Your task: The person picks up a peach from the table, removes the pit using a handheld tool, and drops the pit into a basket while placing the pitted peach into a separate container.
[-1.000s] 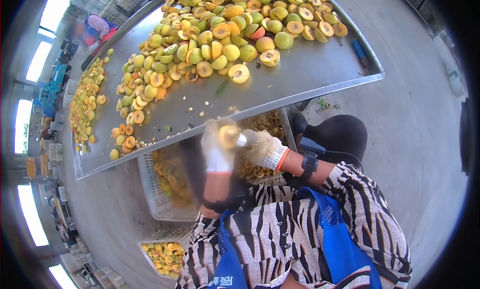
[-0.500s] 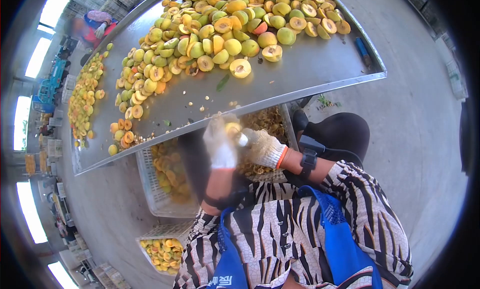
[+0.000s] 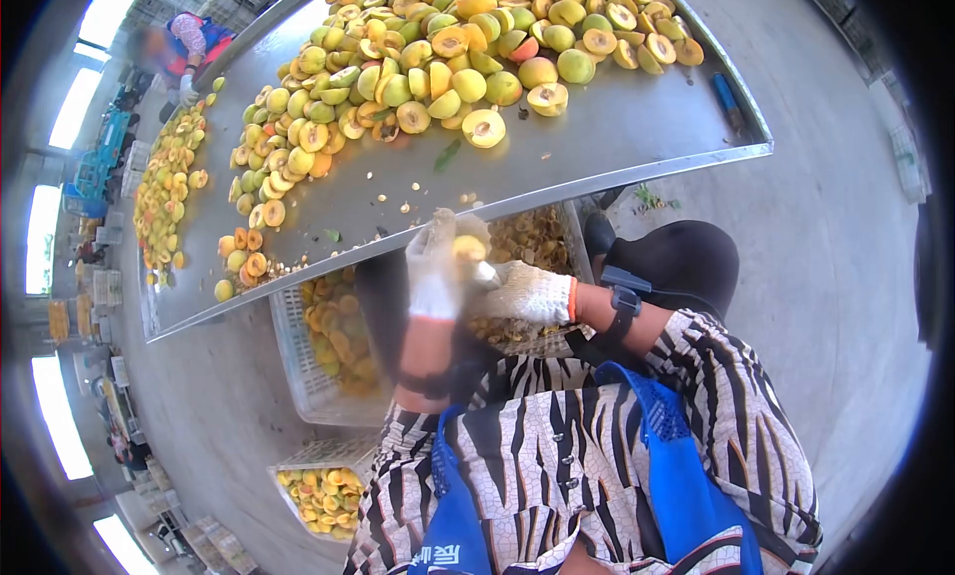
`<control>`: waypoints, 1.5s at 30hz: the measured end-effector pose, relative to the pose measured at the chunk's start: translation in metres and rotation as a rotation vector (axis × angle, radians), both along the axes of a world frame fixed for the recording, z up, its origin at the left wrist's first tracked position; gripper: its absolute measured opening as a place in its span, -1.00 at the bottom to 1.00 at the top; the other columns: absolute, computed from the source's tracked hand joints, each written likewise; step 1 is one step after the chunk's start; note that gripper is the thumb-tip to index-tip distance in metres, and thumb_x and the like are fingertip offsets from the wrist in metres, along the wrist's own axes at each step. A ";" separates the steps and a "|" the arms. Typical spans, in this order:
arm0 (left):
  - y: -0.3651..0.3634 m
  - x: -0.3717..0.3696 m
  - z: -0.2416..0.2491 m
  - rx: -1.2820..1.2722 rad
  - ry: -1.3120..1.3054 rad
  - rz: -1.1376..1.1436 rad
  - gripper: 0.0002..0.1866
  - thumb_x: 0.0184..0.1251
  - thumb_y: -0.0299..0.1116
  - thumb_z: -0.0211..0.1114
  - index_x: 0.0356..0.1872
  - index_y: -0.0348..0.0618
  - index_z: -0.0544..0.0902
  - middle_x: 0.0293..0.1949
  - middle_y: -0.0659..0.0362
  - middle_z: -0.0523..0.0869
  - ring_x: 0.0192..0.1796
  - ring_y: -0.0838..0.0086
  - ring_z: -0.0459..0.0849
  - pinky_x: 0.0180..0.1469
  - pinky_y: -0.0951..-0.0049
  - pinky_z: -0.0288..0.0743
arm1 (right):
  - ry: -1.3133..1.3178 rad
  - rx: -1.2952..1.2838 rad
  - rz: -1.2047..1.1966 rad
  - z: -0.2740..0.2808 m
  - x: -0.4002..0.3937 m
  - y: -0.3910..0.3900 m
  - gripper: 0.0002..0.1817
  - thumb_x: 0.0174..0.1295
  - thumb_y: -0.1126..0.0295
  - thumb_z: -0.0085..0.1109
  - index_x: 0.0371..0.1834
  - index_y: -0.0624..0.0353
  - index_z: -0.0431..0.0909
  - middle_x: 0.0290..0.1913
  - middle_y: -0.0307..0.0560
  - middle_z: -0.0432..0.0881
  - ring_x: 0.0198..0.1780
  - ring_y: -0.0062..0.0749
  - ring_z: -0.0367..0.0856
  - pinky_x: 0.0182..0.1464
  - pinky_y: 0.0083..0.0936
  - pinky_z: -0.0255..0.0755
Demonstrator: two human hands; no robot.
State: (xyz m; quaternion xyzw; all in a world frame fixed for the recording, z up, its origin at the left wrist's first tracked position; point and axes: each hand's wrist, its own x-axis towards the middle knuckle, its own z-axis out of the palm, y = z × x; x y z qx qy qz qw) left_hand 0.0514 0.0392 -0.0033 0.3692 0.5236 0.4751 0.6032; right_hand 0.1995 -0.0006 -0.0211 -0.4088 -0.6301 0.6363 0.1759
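My left hand [image 3: 431, 275], in a white work glove, is closed around a yellow peach half [image 3: 470, 249] just below the table's near edge. My right hand [image 3: 533, 293], gloved too, grips a small tool [image 3: 485, 274] whose pale, shiny end meets the fruit. Motion blur and the glove hide the tool's exact kind. Beneath both hands stands a crate of brownish scraps, probably pits [image 3: 532, 239]. On the metal table [image 3: 597, 142] in front lies a heap of halved peaches [image 3: 428, 78], many showing their pits.
A blue-handled tool [image 3: 727, 102] lies at the table's right corner. Left of my legs, one crate [image 3: 293, 351] holds peach halves, and another crate [image 3: 298, 469] sits lower. Across the table a person [image 3: 189, 43] reaches toward a second fruit pile [image 3: 171, 192]. A raised metal rim edges the table.
Both hands stay together at the table edge, the right wrist slightly turned. The person across the table has stretched a gloved hand down to the far fruit pile. The view has shifted slightly.
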 end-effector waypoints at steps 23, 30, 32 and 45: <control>-0.006 -0.030 -0.022 0.151 -0.500 -0.289 -0.73 0.39 -0.22 0.32 -0.30 -0.28 0.66 -0.43 0.13 0.74 -0.43 0.47 0.73 -0.39 0.49 0.62 | 0.270 -0.627 -0.168 0.030 -0.015 -0.034 -0.66 0.27 0.57 0.15 0.10 0.19 0.40 -0.07 -0.16 0.59 -0.08 -0.41 0.63 -0.07 -0.46 0.56; -0.007 -0.046 -0.001 0.310 -0.536 -0.336 -0.75 0.40 -0.25 0.31 -0.28 -0.28 0.65 -0.42 0.18 0.72 -0.40 0.54 0.69 -0.33 0.53 0.61 | 0.727 -0.946 -0.052 0.059 -0.037 -0.036 -0.71 0.41 0.31 0.00 0.12 0.17 0.46 -0.03 -0.03 0.61 -0.06 -0.25 0.65 -0.01 -0.39 0.59; -0.006 -0.050 -0.007 0.400 -0.464 -0.252 -0.77 0.39 -0.27 0.29 -0.31 -0.27 0.67 -0.42 0.19 0.72 -0.38 0.57 0.68 -0.33 0.55 0.59 | 0.738 -0.946 -0.057 0.067 -0.046 -0.038 -0.73 0.41 0.27 0.00 0.06 0.16 0.47 -0.10 -0.06 0.58 -0.14 -0.29 0.61 -0.10 -0.41 0.54; -0.009 -0.232 0.011 0.396 0.264 0.654 -0.79 0.35 -0.30 0.34 -0.21 -0.27 0.71 -0.27 0.05 0.74 -0.33 0.34 0.68 -0.21 0.44 0.56 | 0.047 -0.377 -0.297 0.018 -0.042 -0.028 -0.83 0.27 0.35 0.26 -0.38 0.08 0.44 -0.61 -0.30 0.40 -0.70 -0.62 0.28 -0.68 -0.58 0.17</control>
